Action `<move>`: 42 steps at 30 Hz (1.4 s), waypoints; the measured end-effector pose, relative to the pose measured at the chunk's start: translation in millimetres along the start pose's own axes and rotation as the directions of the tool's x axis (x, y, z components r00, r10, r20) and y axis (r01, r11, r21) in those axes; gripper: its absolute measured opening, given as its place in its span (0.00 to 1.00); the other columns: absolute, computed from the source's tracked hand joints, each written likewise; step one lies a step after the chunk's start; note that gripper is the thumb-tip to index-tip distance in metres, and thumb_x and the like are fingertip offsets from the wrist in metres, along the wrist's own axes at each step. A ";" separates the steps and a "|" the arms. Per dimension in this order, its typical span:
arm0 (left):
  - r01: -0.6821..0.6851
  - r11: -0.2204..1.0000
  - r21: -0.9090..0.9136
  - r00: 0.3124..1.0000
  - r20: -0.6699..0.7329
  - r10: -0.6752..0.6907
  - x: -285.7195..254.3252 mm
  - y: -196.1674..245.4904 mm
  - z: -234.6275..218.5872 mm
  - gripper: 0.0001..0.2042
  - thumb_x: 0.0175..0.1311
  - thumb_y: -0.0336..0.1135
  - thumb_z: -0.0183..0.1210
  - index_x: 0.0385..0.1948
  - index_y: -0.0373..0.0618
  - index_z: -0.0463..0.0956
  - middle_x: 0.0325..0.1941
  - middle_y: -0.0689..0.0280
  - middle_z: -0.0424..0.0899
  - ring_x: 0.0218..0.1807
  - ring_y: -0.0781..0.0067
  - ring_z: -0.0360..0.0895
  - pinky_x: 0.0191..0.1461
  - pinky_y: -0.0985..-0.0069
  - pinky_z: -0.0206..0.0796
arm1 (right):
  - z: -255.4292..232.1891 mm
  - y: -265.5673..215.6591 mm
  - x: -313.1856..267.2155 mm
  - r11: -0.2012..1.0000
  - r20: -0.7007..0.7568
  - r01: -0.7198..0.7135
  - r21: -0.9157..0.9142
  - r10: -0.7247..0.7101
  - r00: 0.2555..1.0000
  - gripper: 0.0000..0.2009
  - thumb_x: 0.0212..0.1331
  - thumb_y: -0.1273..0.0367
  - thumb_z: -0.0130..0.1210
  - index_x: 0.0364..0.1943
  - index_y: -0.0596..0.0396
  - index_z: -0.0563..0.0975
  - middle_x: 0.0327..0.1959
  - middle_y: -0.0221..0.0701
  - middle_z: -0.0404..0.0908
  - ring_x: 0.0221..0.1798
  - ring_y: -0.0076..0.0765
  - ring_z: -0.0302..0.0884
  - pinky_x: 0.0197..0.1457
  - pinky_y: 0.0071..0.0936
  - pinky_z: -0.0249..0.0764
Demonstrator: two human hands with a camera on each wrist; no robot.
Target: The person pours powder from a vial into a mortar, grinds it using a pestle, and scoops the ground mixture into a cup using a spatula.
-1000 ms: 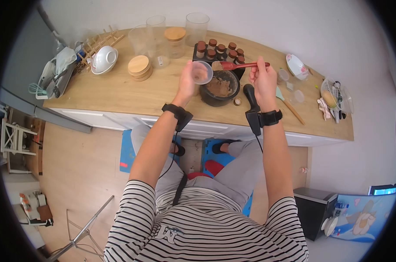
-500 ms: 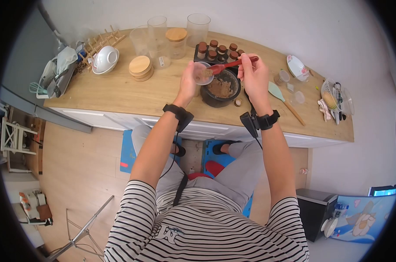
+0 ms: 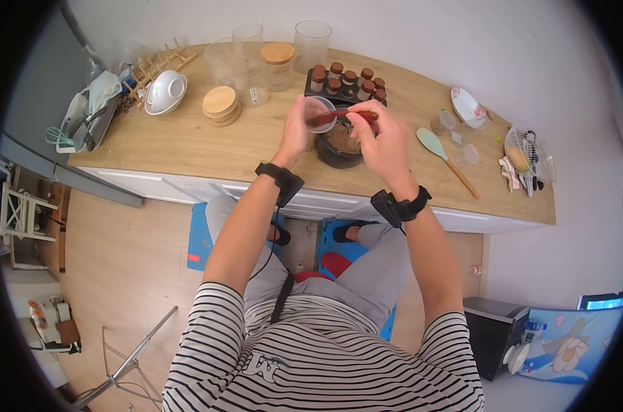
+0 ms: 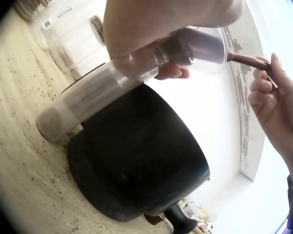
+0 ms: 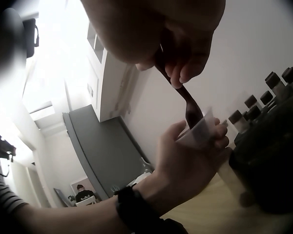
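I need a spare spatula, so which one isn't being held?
The green spatula, lying on the counter. It has a wood-coloured handle, while the red spatula is in the right hand, its head in the cup.

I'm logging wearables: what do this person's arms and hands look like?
Short black-and-white striped sleeves leave forearms bare. Left hand and right hand are ungloved. Each wears a black wrist strap and device; a thin cable leaves the left one.

plain pale wall [image 3: 407, 41], long wood-topped counter [image 3: 174, 145] with white fronts [image 3: 146, 187] below, light wood-look floor [image 3: 146, 254], blue mats [image 3: 196, 244] lying on it, tall grey cabinet [image 5: 105, 146], strong white light [image 5: 63, 58] along one side
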State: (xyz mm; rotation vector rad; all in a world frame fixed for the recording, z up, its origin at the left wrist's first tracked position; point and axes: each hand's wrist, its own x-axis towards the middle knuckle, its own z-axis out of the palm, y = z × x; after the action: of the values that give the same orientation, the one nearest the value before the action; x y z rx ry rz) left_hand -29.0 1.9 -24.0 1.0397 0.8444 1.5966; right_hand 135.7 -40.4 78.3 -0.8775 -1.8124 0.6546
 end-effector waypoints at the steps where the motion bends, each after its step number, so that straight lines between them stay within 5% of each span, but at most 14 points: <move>1: 0.000 1.000 0.001 1.000 0.000 0.000 0.2 -0.9 -0.1 0.28 0.77 0.50 0.30 0.32 0.38 0.76 0.33 0.60 0.83 0.38 0.70 0.77 0.49 0.72 0.66 | 2.1 -0.4 0.3 1.000 -0.001 0.000 0.001 0.000 1.000 0.04 0.62 0.73 0.58 0.34 0.61 0.77 0.26 0.30 0.79 0.25 0.21 0.76 0.29 0.19 0.71; 6: 0.036 0.998 -0.057 0.999 0.015 -0.035 0.3 -5.5 -3.2 0.27 0.76 0.54 0.32 0.37 0.40 0.76 0.39 0.60 0.82 0.44 0.68 0.78 0.52 0.71 0.69 | 4.1 0.8 -0.7 0.984 -0.095 -0.098 0.152 0.114 0.989 0.06 0.61 0.72 0.59 0.35 0.62 0.77 0.27 0.32 0.80 0.25 0.23 0.78 0.29 0.20 0.73; 10: -0.021 1.000 -0.008 0.996 0.085 0.021 2.4 -5.3 -5.9 0.27 0.76 0.53 0.32 0.37 0.40 0.75 0.39 0.60 0.82 0.44 0.68 0.79 0.53 0.71 0.69 | 3.6 3.2 -3.9 0.997 -0.022 -0.078 0.002 0.078 0.997 0.06 0.61 0.73 0.60 0.36 0.61 0.77 0.27 0.31 0.81 0.25 0.24 0.79 0.29 0.20 0.74; 13: -0.004 1.000 -0.005 0.999 0.043 0.005 -2.3 0.1 -1.1 0.27 0.76 0.53 0.32 0.37 0.40 0.75 0.38 0.60 0.82 0.43 0.68 0.79 0.53 0.71 0.69 | 3.5 5.4 -5.7 0.997 -0.152 0.054 -0.060 -0.062 0.986 0.05 0.59 0.73 0.61 0.36 0.60 0.78 0.28 0.32 0.80 0.26 0.28 0.79 0.29 0.22 0.74; 15: 0.012 0.998 -0.066 1.000 0.018 -0.010 1.2 -3.3 -0.6 0.28 0.76 0.51 0.29 0.32 0.39 0.76 0.35 0.61 0.82 0.39 0.70 0.76 0.50 0.71 0.66 | 1.3 0.4 -5.0 0.917 0.033 0.313 -0.248 -0.315 0.949 0.06 0.57 0.73 0.62 0.36 0.59 0.78 0.29 0.34 0.79 0.27 0.33 0.79 0.29 0.25 0.73; 30: 0.017 1.000 -0.019 1.000 -0.021 -0.018 0.5 3.7 5.9 0.28 0.76 0.51 0.30 0.32 0.39 0.75 0.35 0.59 0.83 0.39 0.67 0.79 0.50 0.71 0.68 | 11.5 1.8 -14.3 0.990 -0.223 0.086 -0.109 -0.109 0.969 0.05 0.58 0.73 0.62 0.32 0.60 0.77 0.27 0.35 0.79 0.25 0.31 0.78 0.28 0.25 0.72; 34: 0.032 0.997 -0.077 0.999 -0.013 -0.033 4.0 -4.0 3.2 0.28 0.76 0.52 0.30 0.32 0.39 0.75 0.36 0.57 0.83 0.39 0.66 0.79 0.50 0.70 0.68 | 8.4 1.6 -8.9 0.954 -0.019 0.197 -0.225 -0.207 0.978 0.06 0.59 0.71 0.61 0.34 0.59 0.76 0.26 0.35 0.78 0.25 0.33 0.77 0.30 0.27 0.73; 42: 0.050 0.991 -0.120 0.996 -0.069 -0.059 5.5 -5.6 4.6 0.26 0.76 0.50 0.31 0.33 0.39 0.74 0.34 0.57 0.83 0.41 0.66 0.80 0.49 0.69 0.70 | 10.0 -8.1 -0.5 0.968 -0.047 0.154 -0.196 -0.166 0.985 0.06 0.60 0.72 0.60 0.33 0.60 0.76 0.25 0.35 0.78 0.25 0.33 0.76 0.30 0.26 0.72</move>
State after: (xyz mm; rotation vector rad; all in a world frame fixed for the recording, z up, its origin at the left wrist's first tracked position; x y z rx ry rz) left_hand -23.4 8.8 -26.1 0.8726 0.8092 1.6259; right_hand 124.2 -46.1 80.4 -0.8563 -1.8887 0.3497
